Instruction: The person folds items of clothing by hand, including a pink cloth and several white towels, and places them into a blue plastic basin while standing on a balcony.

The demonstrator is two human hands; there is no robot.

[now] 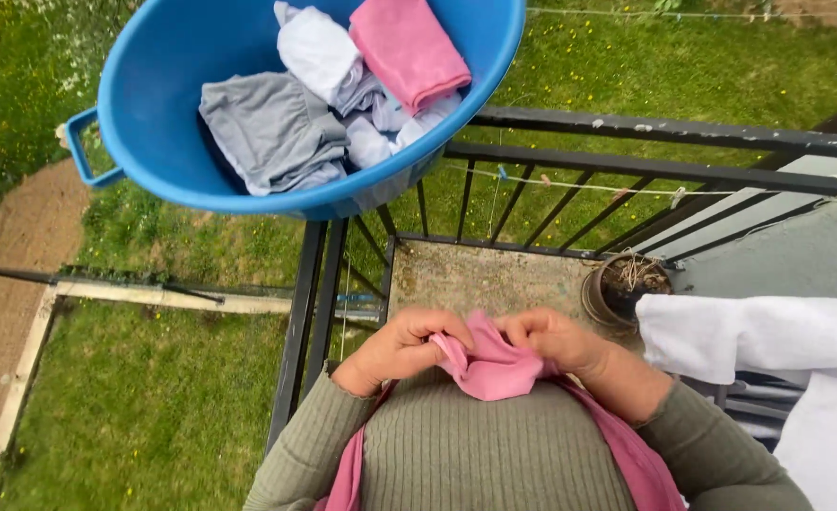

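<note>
Left hand (401, 348): bent inward at the waist, fingers clenched on pink cloth (490, 367).
Right hand (551, 343): mirrored, fingers pinching the same cloth.
Above the fingers: blue tub (154, 104) of laundry.

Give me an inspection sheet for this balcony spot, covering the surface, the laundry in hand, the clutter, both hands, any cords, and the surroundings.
Surface: worn balcony floor inside a black metal railing.
Job's things: pink cloth, bunched between both hands, its ends trailing down both sides of the torso.
Clutter: blue tub perched at the railing corner, holding grey, white and pink laundry; white towels hung at right; plant pot with dry stems.
Grippers: left hand and right hand both pinch the pink cloth.
Cables: thin clothesline strung along the railing.
Surroundings: grass lawn and a dirt path far below.
</note>
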